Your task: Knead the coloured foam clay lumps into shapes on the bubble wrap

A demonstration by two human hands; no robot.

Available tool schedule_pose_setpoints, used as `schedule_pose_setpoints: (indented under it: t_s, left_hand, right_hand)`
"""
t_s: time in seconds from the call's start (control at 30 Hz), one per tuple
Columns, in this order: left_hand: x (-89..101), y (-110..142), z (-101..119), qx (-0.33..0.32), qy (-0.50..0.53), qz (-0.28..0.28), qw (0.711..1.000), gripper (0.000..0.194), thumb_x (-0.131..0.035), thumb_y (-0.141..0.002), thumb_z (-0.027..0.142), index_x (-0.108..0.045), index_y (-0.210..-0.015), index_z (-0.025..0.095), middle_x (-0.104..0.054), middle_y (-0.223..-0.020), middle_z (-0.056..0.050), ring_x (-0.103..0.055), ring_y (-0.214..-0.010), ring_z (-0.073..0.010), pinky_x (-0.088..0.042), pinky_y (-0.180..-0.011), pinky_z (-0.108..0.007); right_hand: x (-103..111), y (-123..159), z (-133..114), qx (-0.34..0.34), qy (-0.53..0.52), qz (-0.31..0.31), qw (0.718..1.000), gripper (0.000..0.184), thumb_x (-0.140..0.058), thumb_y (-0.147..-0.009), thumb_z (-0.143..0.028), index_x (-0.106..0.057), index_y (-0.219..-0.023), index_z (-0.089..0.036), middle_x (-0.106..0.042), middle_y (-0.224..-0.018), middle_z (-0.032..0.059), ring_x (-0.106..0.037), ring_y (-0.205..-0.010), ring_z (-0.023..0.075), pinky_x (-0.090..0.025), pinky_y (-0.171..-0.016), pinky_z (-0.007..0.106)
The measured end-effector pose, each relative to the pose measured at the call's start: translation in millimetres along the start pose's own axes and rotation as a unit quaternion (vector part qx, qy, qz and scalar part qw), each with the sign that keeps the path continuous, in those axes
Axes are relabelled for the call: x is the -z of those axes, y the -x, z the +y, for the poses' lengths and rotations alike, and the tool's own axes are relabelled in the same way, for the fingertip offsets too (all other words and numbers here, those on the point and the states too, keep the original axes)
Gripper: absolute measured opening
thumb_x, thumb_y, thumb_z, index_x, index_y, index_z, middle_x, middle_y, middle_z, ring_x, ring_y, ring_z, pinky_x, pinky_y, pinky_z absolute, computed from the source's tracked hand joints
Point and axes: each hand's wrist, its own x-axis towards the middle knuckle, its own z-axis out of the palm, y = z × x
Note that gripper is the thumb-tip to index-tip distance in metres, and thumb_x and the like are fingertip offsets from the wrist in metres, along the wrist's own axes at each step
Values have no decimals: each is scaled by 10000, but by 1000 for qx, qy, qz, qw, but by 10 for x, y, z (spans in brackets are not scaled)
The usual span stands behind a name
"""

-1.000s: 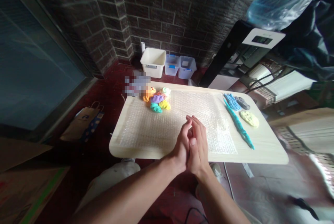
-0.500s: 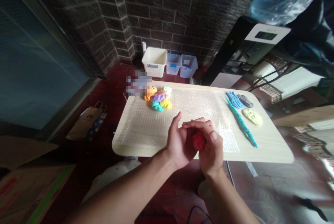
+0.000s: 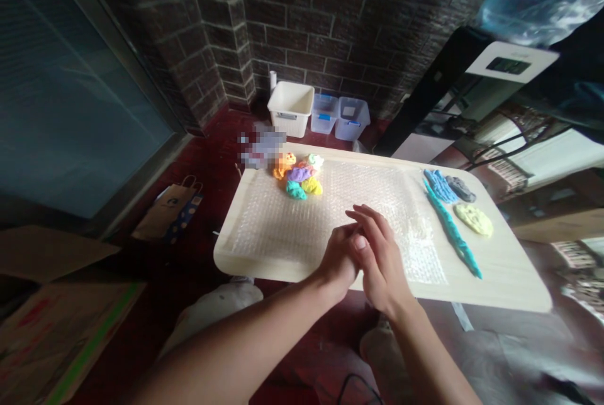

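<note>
And here you are, right hand (image 3: 381,255) folded over left hand (image 3: 340,260), the two pressed together above the near edge of the worktop (image 3: 512,279), fingers overlapping! Anything between those palms is hidden, so there's no telling from here whether you're gripping something

Look past your fingers: the coloured lumps sit bunched at the far left of the bubble wrap (image 3: 271,226), teal lump (image 3: 296,190) and yellow lump (image 3: 312,186) at the front, purple lump (image 3: 299,174) just behind. They look like modelling clay, so expect light, soft, a touch tacky, quick to take a dent; pinch each low on its sides with fingertip pads, as neighbours touch and could smear

Over on the right, bare worktop under it, lies the long teal roll (image 3: 453,231), and that's your delicate one! Likely floppy, apt to sag or tear if you lift one end; slide both hands under and spread the support. The flat pale-yellow piece (image 3: 474,220) beside it should peel best from its rim, gently
</note>
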Motion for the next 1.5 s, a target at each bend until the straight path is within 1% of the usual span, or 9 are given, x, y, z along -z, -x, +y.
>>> schedule_pose_setpoints:
  t_s: [0.07,0.13,0.3,0.4,0.5,0.8,1.07,1.37,1.5]
  left_hand:
    - [-6,31,51,-41,-44,32,998,249,-676,-879,432,-644,-789,202,-632,-719,-41,-656,-820,-241,-510,-773,-364]
    - [-43,75,85,-38,-26,15,999,377,-651,-902,560,-670,-829,190,-638,-708,-53,-672,-831,-255,-521,-793,-382]
    - [-151,140,106,33,150,-82,985,781,-478,-868,862,-705,-1110,155,-745,-1109,-173,-671,-1200,-361,-514,-1027,-471]
    - [-159,140,90,64,155,-62,984,773,-506,-843,872,-701,-1069,159,-752,-1113,-169,-681,-1197,-366,-505,-1066,-477]
    - [-150,144,25,54,128,-33,990,688,-600,-830,823,-688,-1024,169,-762,-1049,-135,-700,-1140,-334,-506,-1071,-448]
    - [-134,196,-125,50,121,35,991,659,-644,-830,782,-715,-1051,165,-759,-1107,-119,-687,-1185,-316,-486,-1107,-431]
    - [-165,258,-52,35,138,-6,990,664,-685,-795,775,-730,-1034,157,-744,-1134,-119,-662,-1235,-327,-455,-1158,-442]
    - [-98,253,-84,50,122,-32,991,617,-686,-800,783,-690,-918,178,-740,-1036,-96,-675,-1179,-304,-496,-1080,-414]
    - [-7,158,-62,78,133,-49,987,591,-663,-812,782,-662,-860,193,-722,-895,-74,-710,-1028,-286,-550,-937,-393]
  right_hand:
    - [50,-15,13,-13,-34,-3,999,536,-359,-1097,-587,-661,-1388,-254,-682,-1410,136,-586,-1369,371,-391,-1181,642]
    - [80,-18,4,-29,-51,16,998,516,-340,-1109,-552,-660,-1392,-262,-719,-1377,122,-636,-1310,355,-386,-1180,636]
    - [26,0,-55,28,-57,-9,998,464,-360,-1118,-483,-750,-1110,-231,-782,-1120,95,-695,-1092,307,-357,-1166,592]
    - [-38,15,-66,24,-65,-5,998,472,-369,-1120,-432,-681,-832,-226,-714,-839,65,-635,-815,258,-473,-877,475]
    - [-87,44,-49,19,-59,7,998,462,-371,-1116,-356,-558,-712,-233,-625,-718,38,-555,-687,223,-411,-694,398]
    - [-159,99,6,54,-20,24,998,372,-352,-1034,-188,-548,-721,-236,-623,-694,43,-565,-656,228,-388,-661,399]
    - [-181,148,22,54,-7,45,998,297,-395,-975,-164,-519,-718,-244,-615,-696,47,-551,-668,240,-385,-665,414]
    - [-234,190,46,21,-32,56,998,320,-399,-971,-234,-562,-695,-237,-625,-701,53,-560,-676,244,-402,-689,428]
    - [-265,191,111,-69,-114,48,990,409,-431,-1033,-425,-670,-755,-245,-673,-772,71,-612,-779,275,-457,-749,437]
